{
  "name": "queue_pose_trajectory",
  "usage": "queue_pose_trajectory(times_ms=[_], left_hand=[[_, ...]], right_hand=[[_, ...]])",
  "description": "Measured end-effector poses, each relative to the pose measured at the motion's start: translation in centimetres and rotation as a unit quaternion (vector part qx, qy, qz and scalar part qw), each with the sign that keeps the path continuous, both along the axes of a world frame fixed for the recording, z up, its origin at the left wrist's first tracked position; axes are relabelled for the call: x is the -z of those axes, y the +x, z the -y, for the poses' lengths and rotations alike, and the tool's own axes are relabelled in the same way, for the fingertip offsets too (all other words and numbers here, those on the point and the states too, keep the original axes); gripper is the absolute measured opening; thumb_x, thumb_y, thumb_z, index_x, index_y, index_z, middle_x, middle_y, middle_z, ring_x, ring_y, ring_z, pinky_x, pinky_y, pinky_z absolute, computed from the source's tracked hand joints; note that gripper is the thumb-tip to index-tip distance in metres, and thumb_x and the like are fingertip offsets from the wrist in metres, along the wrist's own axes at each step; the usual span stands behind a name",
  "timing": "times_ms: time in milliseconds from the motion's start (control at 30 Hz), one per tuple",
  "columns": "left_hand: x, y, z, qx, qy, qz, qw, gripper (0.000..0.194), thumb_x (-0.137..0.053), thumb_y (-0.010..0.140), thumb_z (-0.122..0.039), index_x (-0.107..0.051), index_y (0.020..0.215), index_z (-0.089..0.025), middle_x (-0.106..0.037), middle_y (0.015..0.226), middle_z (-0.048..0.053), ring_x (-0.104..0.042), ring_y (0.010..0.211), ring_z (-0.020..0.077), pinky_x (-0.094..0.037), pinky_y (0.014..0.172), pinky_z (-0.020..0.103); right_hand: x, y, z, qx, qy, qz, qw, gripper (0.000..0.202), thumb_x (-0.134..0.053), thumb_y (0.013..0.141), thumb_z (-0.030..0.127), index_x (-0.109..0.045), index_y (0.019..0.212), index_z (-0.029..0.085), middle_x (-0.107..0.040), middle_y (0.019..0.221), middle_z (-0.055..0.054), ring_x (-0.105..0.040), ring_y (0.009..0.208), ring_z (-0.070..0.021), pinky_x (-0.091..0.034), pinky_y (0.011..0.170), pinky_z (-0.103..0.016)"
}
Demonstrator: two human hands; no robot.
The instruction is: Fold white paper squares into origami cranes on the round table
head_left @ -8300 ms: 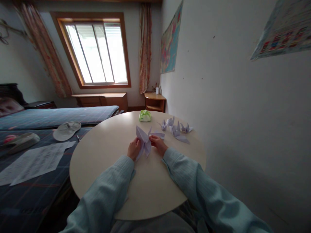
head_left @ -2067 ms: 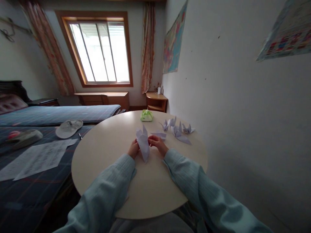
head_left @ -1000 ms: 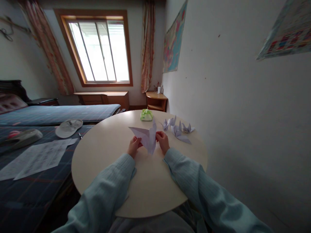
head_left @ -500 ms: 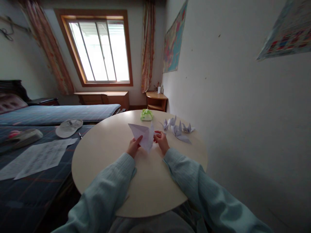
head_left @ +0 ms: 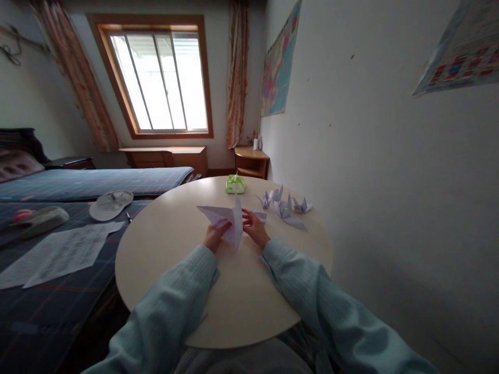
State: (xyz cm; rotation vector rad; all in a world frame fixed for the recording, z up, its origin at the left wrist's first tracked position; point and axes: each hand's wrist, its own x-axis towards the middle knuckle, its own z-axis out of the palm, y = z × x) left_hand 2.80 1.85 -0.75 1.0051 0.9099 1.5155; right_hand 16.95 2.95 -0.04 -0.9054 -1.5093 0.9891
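Observation:
A white folded-paper crane is in front of me above the round table, one broad wing spread to the left and a pointed tip standing up. My left hand grips the left wing, thumb on top and the other fingers hidden underneath. Close against the crane's right side is my right hand, its fingers apart; whether the fingertips touch the paper is hard to tell. Part of the right wing shows behind this hand. Several finished paper cranes stand in a group at the table's right.
A green tissue pack lies at the far side of the round table. On the left, a bed holds printed sheets, a pale cap and a pen. The wall runs close along the right.
The crane has tilted, its left wing now lying flatter and its upright tip showing more clearly. My right hand's fingers have loosened from a pinch and shifted slightly left.

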Motion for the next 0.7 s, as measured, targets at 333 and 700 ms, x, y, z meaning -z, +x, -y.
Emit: queue_pose_trajectory(times_ms=[333, 700], left_hand=[[1.1, -0.2, -0.7, 0.006, 0.017, -0.043, 0.999, 0.038, -0.071, 0.048, -0.029, -0.063, 0.08, -0.011, -0.066, 0.079, 0.007, -0.06, 0.07, 0.0178, -0.046, 0.071, 0.032], [0.8, 0.6, -0.1, -0.007, 0.056, -0.061, 0.997, 0.026, -0.068, 0.053, -0.027, -0.064, 0.076, -0.015, -0.065, 0.076, 0.003, -0.059, 0.067, 0.0147, -0.047, 0.066, 0.029]], right_hand=[[0.3, 0.1, -0.4, 0.004, 0.002, -0.058, 0.998, 0.065, -0.058, 0.062, 0.028, -0.032, 0.122, 0.023, -0.054, 0.108, -0.007, -0.057, 0.074, -0.0125, -0.048, 0.066, -0.028], [-0.1, 0.3, 0.4, 0.045, -0.001, -0.074, 0.996, 0.042, -0.049, 0.07, 0.042, -0.046, 0.106, 0.021, -0.056, 0.095, -0.005, -0.054, 0.075, -0.0141, -0.047, 0.057, -0.025]])
